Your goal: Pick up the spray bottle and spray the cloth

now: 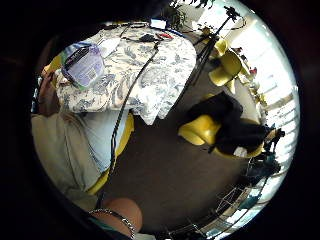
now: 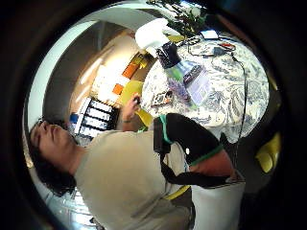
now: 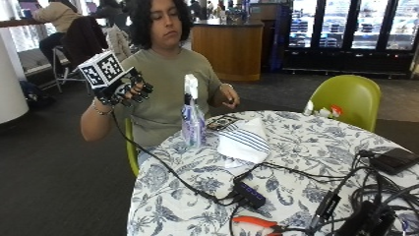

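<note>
The gloved right hand (image 3: 124, 87) hung raised beside the bench (image 3: 294, 162), fingers loosely curled, holding nothing. The clear plastic spray bottle (image 3: 192, 115) stood upright just beside the folded striped cloth (image 3: 243, 140); only the thumb-side palm view showed its black collar.

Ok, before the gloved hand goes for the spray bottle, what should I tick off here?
1. Clear spray bottle with white trigger head upright on the floral tablecloth: ok.
2. White striped cloth lying beside the bottle, apart from it: ok.
3. Black-gloved right hand free, holding nothing: ok.
4. Hand near the bottle: not ok, raised off the table.
5. Nozzle facing the cloth: cannot tell.
</note>
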Action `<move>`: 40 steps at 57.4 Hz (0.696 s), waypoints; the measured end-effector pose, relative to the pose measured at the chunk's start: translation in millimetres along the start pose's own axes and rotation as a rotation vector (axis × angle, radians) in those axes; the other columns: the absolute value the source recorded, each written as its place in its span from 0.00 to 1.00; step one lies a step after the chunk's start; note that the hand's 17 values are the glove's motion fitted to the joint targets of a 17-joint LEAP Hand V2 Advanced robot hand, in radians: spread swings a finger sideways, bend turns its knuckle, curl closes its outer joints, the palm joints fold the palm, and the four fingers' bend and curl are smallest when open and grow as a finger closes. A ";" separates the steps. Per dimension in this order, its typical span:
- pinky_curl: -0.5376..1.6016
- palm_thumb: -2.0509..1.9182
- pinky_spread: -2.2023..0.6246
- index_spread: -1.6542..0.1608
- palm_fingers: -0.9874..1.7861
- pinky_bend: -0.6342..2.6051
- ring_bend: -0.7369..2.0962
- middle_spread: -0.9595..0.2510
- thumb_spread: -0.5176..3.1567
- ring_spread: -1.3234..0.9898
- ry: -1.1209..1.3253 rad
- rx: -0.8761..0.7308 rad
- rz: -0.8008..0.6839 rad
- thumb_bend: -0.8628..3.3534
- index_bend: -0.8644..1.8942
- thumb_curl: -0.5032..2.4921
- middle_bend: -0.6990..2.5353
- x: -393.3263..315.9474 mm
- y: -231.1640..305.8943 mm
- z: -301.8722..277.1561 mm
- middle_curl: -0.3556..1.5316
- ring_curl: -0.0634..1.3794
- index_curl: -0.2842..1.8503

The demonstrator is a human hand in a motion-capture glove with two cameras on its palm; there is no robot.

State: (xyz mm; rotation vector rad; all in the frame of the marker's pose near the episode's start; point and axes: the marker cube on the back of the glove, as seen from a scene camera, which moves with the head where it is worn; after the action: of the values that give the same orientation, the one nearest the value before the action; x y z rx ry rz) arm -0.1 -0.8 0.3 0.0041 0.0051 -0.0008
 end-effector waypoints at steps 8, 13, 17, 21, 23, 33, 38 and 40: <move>0.34 0.61 0.83 0.74 0.52 0.32 0.39 0.79 0.37 0.56 -0.008 0.005 0.015 0.25 0.37 0.22 0.29 -1.6 -5.0 2.0 0.26 0.15 0.20; 0.35 0.61 0.84 0.72 0.51 0.32 0.39 0.80 0.41 0.55 -0.023 0.010 0.017 0.25 0.37 0.23 0.29 -4.5 -6.5 4.0 0.28 0.17 0.21; 0.36 0.62 0.84 0.71 0.51 0.31 0.39 0.80 0.43 0.55 -0.032 0.023 0.019 0.24 0.36 0.24 0.29 -5.2 -11.3 5.4 0.29 0.18 0.22; 0.37 0.62 0.84 0.70 0.51 0.31 0.39 0.80 0.44 0.55 -0.047 0.036 0.035 0.24 0.36 0.24 0.29 -6.9 -15.9 7.4 0.31 0.19 0.22; 0.37 0.62 0.85 0.70 0.51 0.31 0.39 0.80 0.44 0.55 -0.052 0.044 0.046 0.23 0.36 0.25 0.29 -7.7 -18.4 8.9 0.31 0.19 0.22; 0.38 0.64 0.85 0.70 0.50 0.32 0.40 0.81 0.46 0.55 -0.117 0.067 0.093 0.23 0.36 0.26 0.29 -18.3 -29.8 18.6 0.33 0.22 0.23; 0.39 0.65 0.85 0.70 0.50 0.32 0.40 0.81 0.46 0.55 -0.158 0.062 0.110 0.23 0.36 0.27 0.29 -24.1 -38.8 27.1 0.34 0.23 0.23; 0.39 0.66 0.85 0.70 0.50 0.32 0.40 0.81 0.46 0.56 -0.187 0.058 0.116 0.23 0.36 0.28 0.29 -27.6 -42.8 32.1 0.34 0.23 0.23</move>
State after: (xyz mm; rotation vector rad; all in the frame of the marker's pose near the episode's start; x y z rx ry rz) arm -27.5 -43.8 32.4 0.0620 -0.1823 0.1145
